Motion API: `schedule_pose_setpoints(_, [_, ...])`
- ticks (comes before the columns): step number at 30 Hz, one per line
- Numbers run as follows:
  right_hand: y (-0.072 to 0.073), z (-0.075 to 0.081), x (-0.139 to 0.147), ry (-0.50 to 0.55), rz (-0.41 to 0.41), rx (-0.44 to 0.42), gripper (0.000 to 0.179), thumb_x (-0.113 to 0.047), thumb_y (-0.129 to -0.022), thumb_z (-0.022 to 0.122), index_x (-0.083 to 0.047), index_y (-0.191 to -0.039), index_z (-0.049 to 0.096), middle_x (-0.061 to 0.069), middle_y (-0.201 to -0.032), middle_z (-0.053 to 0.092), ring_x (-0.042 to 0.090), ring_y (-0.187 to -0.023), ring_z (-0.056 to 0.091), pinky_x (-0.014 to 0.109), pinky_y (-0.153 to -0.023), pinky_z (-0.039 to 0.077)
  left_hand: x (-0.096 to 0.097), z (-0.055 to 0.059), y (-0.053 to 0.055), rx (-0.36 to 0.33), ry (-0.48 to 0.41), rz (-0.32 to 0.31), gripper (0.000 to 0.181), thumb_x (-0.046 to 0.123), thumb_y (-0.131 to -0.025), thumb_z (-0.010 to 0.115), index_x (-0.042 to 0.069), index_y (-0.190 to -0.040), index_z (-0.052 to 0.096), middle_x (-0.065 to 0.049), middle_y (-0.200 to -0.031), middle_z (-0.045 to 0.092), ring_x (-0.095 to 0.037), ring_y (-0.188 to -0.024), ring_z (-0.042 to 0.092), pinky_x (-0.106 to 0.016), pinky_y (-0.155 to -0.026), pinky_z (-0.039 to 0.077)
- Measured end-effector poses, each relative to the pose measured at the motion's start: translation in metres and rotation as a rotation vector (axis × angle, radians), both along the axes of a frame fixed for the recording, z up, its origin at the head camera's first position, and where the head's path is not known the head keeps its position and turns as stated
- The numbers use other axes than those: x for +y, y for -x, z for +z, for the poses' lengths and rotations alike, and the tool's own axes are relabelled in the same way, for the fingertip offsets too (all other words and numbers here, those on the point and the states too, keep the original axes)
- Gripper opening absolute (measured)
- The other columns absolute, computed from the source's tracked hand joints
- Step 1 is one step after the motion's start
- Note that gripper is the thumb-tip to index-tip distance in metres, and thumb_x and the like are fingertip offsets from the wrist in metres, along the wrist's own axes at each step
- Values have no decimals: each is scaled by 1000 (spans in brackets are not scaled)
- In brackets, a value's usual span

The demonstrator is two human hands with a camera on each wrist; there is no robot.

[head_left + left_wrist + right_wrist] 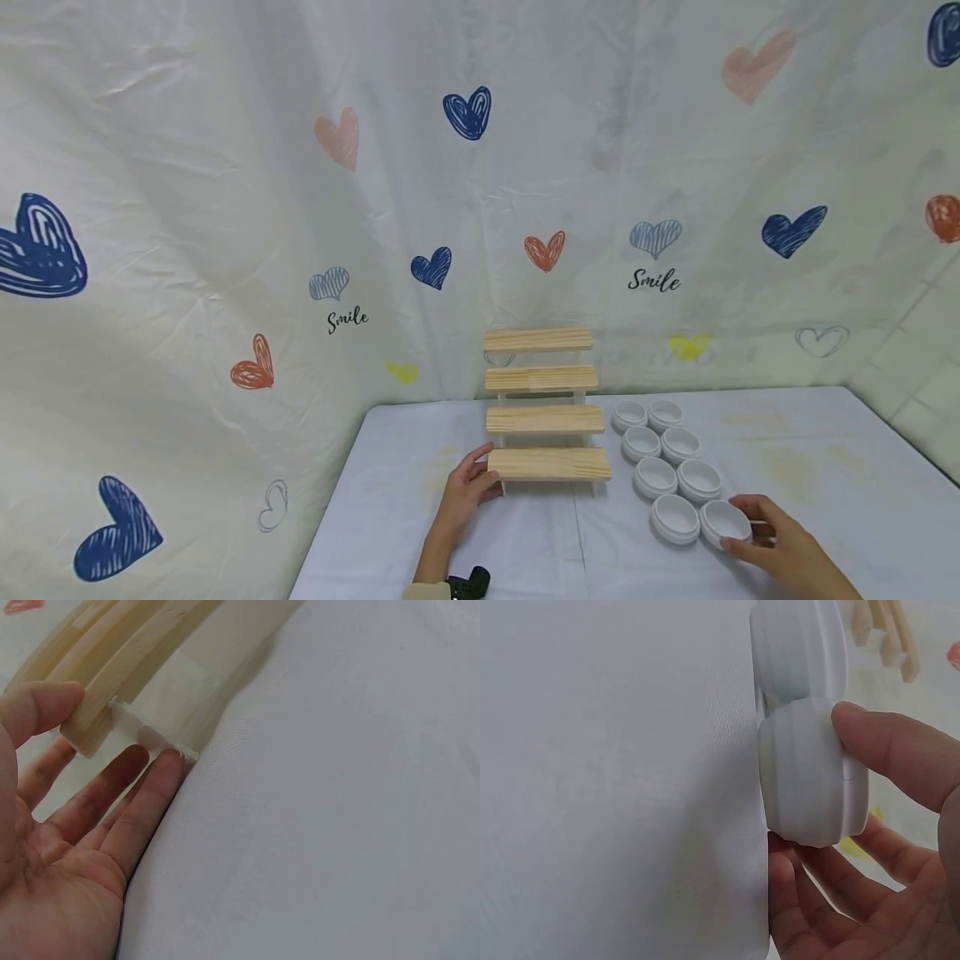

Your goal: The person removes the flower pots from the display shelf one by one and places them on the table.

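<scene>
A four-step display stand made of pale wooden planks (549, 463) on clear supports stands at the middle of the table. My left hand (467, 490) holds the left end of its lowest plank. In the left wrist view the thumb lies at the plank's edge and fingertips touch the clear support (142, 729) below. My right hand (783, 542) grips a small round white bowl (725, 521), the nearest right one of a two-column group. The right wrist view has its thumb on one side of the ribbed bowl (802, 772) and fingers around the other.
Several matching white bowls (675, 518) stand close together in two columns right of the stand. A white cloth (810, 442) covers the table. Behind it hangs a white curtain (570, 167) printed with hearts. A dark band (468, 583) sits on the left wrist.
</scene>
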State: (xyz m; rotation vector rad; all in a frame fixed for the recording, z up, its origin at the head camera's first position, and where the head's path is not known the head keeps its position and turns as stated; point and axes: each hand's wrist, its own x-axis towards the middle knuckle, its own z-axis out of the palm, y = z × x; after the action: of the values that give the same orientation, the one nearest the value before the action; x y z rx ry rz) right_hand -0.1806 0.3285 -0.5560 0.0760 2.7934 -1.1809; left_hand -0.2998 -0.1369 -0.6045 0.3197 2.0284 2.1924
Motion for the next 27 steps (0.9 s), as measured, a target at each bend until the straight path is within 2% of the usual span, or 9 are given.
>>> schedule_pose_setpoints(1, [1, 0, 0, 1, -1, -1, 78, -43, -90, 76, 6, -141, 43, 25, -135, 57, 23, -108, 65, 15, -75, 52, 0, 0, 0, 1, 0, 0, 56, 19, -99, 67, 13, -152, 49, -15, -128, 67, -25, -108, 70, -37, -90, 62])
schedule_pose_setpoints(3, [1, 0, 0, -4, -2, 2, 78, -43, -90, 76, 5, -141, 42, 26, -136, 57, 21, -108, 65, 15, -75, 52, 0, 0, 0, 0, 1, 1, 56, 19, -99, 68, 14, -151, 49, -15, -128, 67, -25, -108, 70, -37, -90, 62])
schedule_pose_setpoints(7, [0, 0, 1, -15, 1, 25, 76, -42, -90, 77, 4, -141, 44, 24, -137, 58, -5, -97, 58, 16, -75, 53, 1, 1, 0, 1, -3, -2, 56, 19, -99, 68, 14, -151, 49, -15, -128, 67, -24, -107, 70, -36, -90, 62])
schedule_pose_setpoints(10, [0, 1, 0, -19, 1, 28, 76, -44, -90, 76, 3, -141, 44, 24, -137, 58, -11, -94, 53, 16, -75, 53, 1, 1, 0, 4, -6, -4, 56, 18, -99, 68, 14, -151, 49, -15, -127, 67, -24, -107, 71, -36, -90, 62])
schedule_pose_setpoints(18, [2, 0, 0, -33, -4, 16, 78, -45, -90, 76, 3, -142, 43, 25, -137, 57, -2, -97, 59, 16, -75, 53, 1, 2, 0, 7, -12, -7, 56, 19, -99, 68, 13, -151, 49, -15, -127, 67, -25, -107, 71, -36, -89, 62])
schedule_pose_setpoints(21, [4, -2, 0, -21, -9, -12, 79, -46, -90, 76, 4, -142, 41, 26, -137, 56, 13, -105, 65, 20, -76, 54, 1, 3, 0, 3, -6, -2, 57, 18, -99, 67, 12, -152, 48, -15, -127, 67, -23, -107, 71, -37, -90, 62])
schedule_pose_setpoints(24, [6, -4, 0, -7, -11, -43, 81, -46, -91, 74, 6, -143, 39, 28, -137, 55, 31, -113, 64, 26, -79, 57, 2, 3, -1, 0, -1, 1, 58, 17, -99, 66, 10, -153, 46, -16, -128, 67, -21, -107, 70, -38, -91, 62])
schedule_pose_setpoints(27, [7, -5, 1, 0, -8, -57, 82, -47, -93, 73, 7, -143, 37, 30, -138, 54, 36, -116, 62, 29, -80, 58, 2, 3, -1, -4, -1, 2, 59, 16, -99, 66, 9, -153, 45, -16, -128, 67, -21, -107, 70, -38, -91, 62])
